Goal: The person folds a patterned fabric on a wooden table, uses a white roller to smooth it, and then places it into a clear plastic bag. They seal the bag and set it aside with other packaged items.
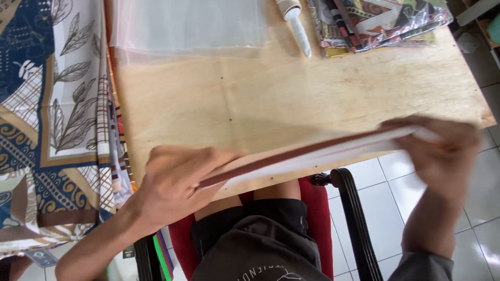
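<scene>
We see the left hand (174, 179) pinching one end of a folded cloth (312, 152), fingers clamped on it; the right hand (442, 151), blurred, grips the other end, fingers closed on the fold; the cloth hangs stretched between them just above the near edge of the wooden table (291, 99). At the far side lie clear plastic bags (187, 26), a white tube (298, 23) beside them, and bagged patterned cloths (380, 21) at the far right; nothing lies between hands and tabletop. On the left, leaf-printed fabrics (52, 104) drape down; below us, a red chair (317, 208) on a white tiled floor (390, 198).
</scene>
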